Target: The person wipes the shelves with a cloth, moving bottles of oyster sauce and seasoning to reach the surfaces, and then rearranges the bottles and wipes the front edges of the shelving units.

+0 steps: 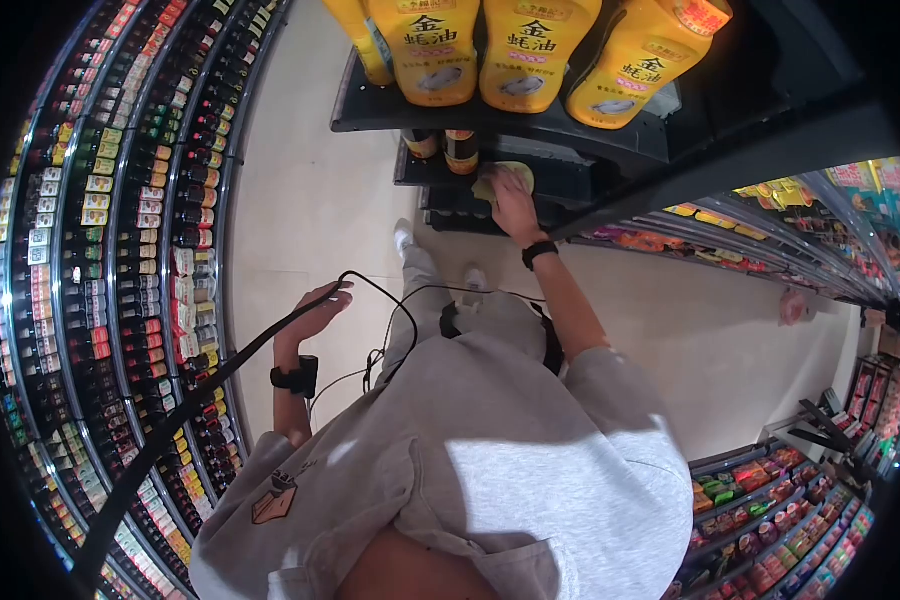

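Note:
My right hand (513,207) reaches to a lower dark shelf (562,190) and presses a yellowish cloth (523,177) onto it, fingers over the cloth. Just left of the cloth, a dark sauce bottle (461,152) stands on this shelf unit with another beside it. On the top shelf above are several yellow oyster sauce bottles (435,50). My left hand (315,312) hangs at my side over the floor, fingers loosely extended and holding nothing. A black cable (270,328) passes across it in this view.
Long shelves of bottles (95,200) line the left side. Packaged goods (770,212) fill shelves at the right, with more racks (760,520) at lower right. Thin wires (370,362) hang by my waist. Pale floor tiles (290,180) run between the shelves.

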Motion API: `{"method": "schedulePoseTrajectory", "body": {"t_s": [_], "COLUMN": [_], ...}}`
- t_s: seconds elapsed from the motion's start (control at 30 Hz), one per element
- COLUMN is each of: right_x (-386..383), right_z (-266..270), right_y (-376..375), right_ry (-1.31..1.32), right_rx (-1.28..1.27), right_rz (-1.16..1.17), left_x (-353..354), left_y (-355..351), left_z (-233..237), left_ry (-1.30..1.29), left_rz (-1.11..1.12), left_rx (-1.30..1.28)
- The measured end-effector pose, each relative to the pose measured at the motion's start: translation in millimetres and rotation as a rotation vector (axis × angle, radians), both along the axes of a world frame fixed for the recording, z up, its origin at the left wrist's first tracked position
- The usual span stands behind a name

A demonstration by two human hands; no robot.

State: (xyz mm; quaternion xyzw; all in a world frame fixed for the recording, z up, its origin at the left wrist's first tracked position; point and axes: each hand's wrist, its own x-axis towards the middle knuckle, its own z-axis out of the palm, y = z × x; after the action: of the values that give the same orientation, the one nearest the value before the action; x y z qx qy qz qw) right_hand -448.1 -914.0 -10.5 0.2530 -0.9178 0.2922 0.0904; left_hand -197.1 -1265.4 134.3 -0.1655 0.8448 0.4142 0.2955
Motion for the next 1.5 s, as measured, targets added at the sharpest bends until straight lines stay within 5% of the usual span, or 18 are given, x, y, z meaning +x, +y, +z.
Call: {"method": "schedulePoseTrajectory", "body": {"t_s": [0.03,0.23,0.33,0.43,0.57,0.9,0.97,1.1,1.17,1.23,1.4,1.5], "right_x": [-5,-8,-31,-30,-32,3,19,5,11,27,40,49], "right_z": [-1,12,13,7,8,11,8,8,2,-12,-3,-5], "right_y": [4,-3,20,16,30,72,66,102,102,87,96,104], "right_ry": [-0.020,-0.091,-0.077,-0.086,-0.118,-0.099,0.020,0.022,-0.069,0.057,0.012,-0.014], "right_rx": [-0.011,-0.027,-0.009,-0.061,0.063,0.010,0.034,0.279,0.275,0.206,0.135,-0.145], "right_rz": [0.222,-0.047,0.354,0.209,0.362,0.083,-0.031,0.109,-0.047,-0.280,-0.124,-0.367], "left_x": [-1,7,11,18,25,27,29,29,26,24,18,13], "left_y": [-1,-8,-3,-4,-3,2,5,8,10,12,16,26], "left_z": [2,-9,-2,-2,-2,7,8,13,15,8,-8,-2], "left_ry": [-0.008,0.056,0.010,-0.046,-0.076,-0.120,-0.177,-0.077,-0.058,-0.084,-0.136,-0.080], "left_rz": [0.003,0.108,0.073,0.084,0.099,0.095,0.078,0.061,0.078,0.080,-0.043,0.012], "left_rx": [0.035,0.010,0.039,0.010,-0.007,-0.041,-0.111,-0.158,-0.141,-0.166,-0.104,-0.100]}}
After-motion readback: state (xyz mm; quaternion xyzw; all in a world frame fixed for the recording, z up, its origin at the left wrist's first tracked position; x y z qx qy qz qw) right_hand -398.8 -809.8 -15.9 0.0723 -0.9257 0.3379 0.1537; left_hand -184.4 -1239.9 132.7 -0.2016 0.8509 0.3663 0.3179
